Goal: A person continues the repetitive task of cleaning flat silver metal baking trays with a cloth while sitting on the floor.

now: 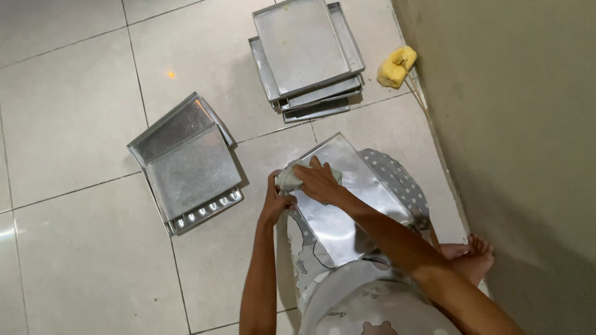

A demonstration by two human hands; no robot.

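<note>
A shiny metal baking tray (347,205) rests tilted on my lap. My left hand (275,201) grips its left edge. My right hand (320,181) presses a pale green cloth (287,175) against the tray's upper left part. The cloth is partly hidden under my fingers.
A stack of metal trays (186,164) lies on the tiled floor to the left. Another stack of trays (307,53) sits farther ahead. A yellow sponge (396,66) lies by the wall (515,124) on the right. My bare feet (472,254) are near the wall.
</note>
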